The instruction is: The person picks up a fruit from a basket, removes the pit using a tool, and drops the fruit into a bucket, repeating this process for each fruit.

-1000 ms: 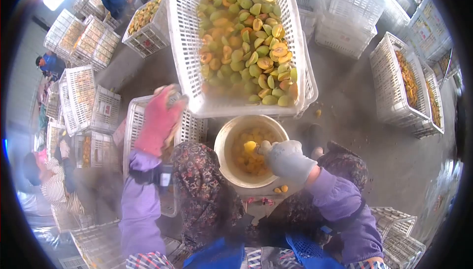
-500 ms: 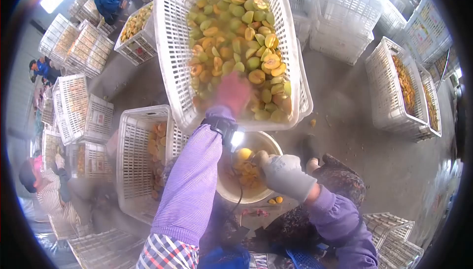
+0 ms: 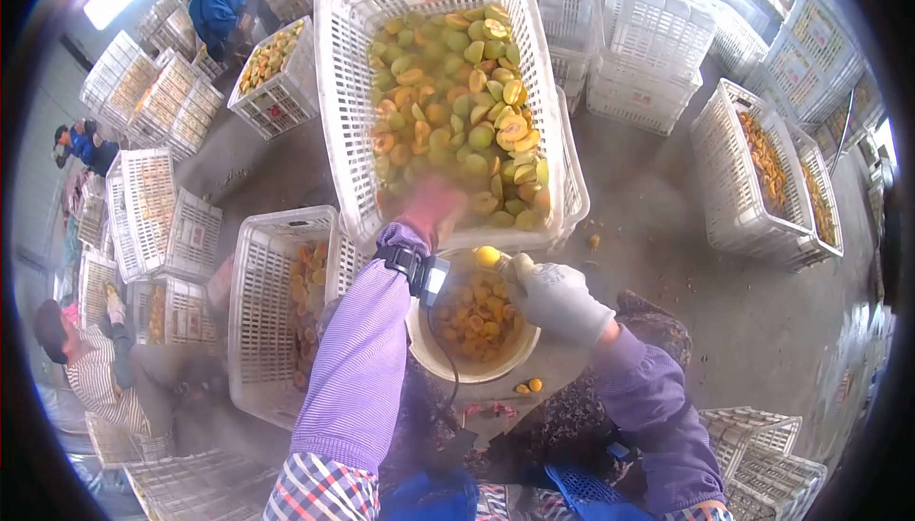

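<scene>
My bare left hand (image 3: 436, 204), smeared by motion, is at the near end of a white crate (image 3: 336, 111) full of halved yellow-green stone fruit (image 3: 453, 102). Its fingers cannot be made out. A watch-like device with a lit face (image 3: 429, 278) sits on that wrist. My right hand (image 3: 562, 302), in a pale glove, is closed at the right rim of a round tub (image 3: 477, 375). What its fingers grip is too small to make out. A round yellow fruit piece (image 3: 487, 256) shows just off its fingertips. Orange fruit pieces (image 3: 477, 321) lie in the tub.
Left of the tub stands a white crate (image 3: 250, 330) with orange fruit pieces. More filled crates (image 3: 762, 206) stand at the right. Stacked crates (image 3: 658, 35) are at the back. A seated person (image 3: 105, 359) is at the left. Small fruit bits (image 3: 529, 386) lie on the floor.
My left hand has moved down toward the crate's near edge. My right hand and the yellow piece have risen toward the tub's far rim. The whole view has shifted slightly.
</scene>
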The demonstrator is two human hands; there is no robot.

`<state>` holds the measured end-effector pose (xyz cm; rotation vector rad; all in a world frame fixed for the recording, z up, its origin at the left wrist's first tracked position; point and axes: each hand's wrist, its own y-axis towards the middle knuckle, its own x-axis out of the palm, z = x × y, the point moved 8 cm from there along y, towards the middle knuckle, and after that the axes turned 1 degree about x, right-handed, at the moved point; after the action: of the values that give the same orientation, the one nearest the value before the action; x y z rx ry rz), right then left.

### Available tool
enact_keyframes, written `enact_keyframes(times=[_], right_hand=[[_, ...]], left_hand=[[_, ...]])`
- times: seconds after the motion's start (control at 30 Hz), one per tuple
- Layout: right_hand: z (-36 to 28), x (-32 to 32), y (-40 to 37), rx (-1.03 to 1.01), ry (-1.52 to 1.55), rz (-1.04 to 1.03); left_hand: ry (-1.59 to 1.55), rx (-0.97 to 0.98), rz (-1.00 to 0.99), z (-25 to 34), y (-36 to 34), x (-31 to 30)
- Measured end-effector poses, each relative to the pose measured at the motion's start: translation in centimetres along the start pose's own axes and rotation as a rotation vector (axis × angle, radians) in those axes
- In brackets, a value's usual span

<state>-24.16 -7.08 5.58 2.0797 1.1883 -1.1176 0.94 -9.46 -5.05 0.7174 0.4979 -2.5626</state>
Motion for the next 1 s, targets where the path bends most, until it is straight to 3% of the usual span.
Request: enact_keyframes(times=[0.07, 0.13, 0.17, 0.37, 0.47, 0.5, 0.6, 0.63, 0.73, 0.77, 0.87, 0.93, 1.0], right_hand=[[0.5, 0.6, 0.0, 0.029, -0.058, -0.047], [0.9, 0.8, 0.2, 0.032, -0.135, -0.082], [1.3, 0.9, 0.0, 0.03, -0.184, -0.099], [1.3, 2.4, -0.4, -0.032, -0.322, -0.17], [0.2, 2.1, -0.6, -0.082, -0.313, -0.163], [0.0, 1.9, -0.6, -0.091, -0.315, -0.161], [0.4, 0.5, -0.4, -0.095, -0.281, 0.004], [0.1, -0.5, -0.3, -0.132, -0.213, 0.076], [-2.1, -3.2, -0.3, -0.207, 0.064, 0.26], [-2.5, -2.9, -0.2, -0.209, 0.108, 0.253], [-3.3, -1.3, 0.2, -0.17, 0.02, 0.157], [-3.6, -0.6, 0.7, -0.157, 0.017, 0.13], [-4.2, -0.2, 1.1, -0.114, -0.035, 0.079]], left_hand=[[-0.158, -0.012, -0.099, -0.8, -0.5, 0.9], [-0.304, -0.032, -0.19, 3.1, -3.7, 0.0], [-0.575, -0.089, -0.258, 5.6, -6.4, 0.0], [-0.426, 0.051, -0.704, 8.9, -14.8, 3.4], [-0.467, 0.107, -0.58, 8.6, -15.7, 2.2], [-0.637, -0.006, -0.429, 8.2, -16.1, 1.3], [-1.287, 0.005, -0.279, 8.6, -17.1, -0.9], [-1.372, 0.071, -0.276, 7.9, -16.8, -1.0], [-1.491, 0.083, -0.204, 8.1, -16.9, -1.2], [-1.482, 0.098, -0.285, 9.2, -17.1, -0.7], [-1.618, -0.023, -0.151, 8.7, -17.3, -0.4], [-0.756, 0.257, 0.074, 9.9, -17.9, -2.6], [-0.483, 0.337, 0.15, 9.4, -18.2, -3.3]])
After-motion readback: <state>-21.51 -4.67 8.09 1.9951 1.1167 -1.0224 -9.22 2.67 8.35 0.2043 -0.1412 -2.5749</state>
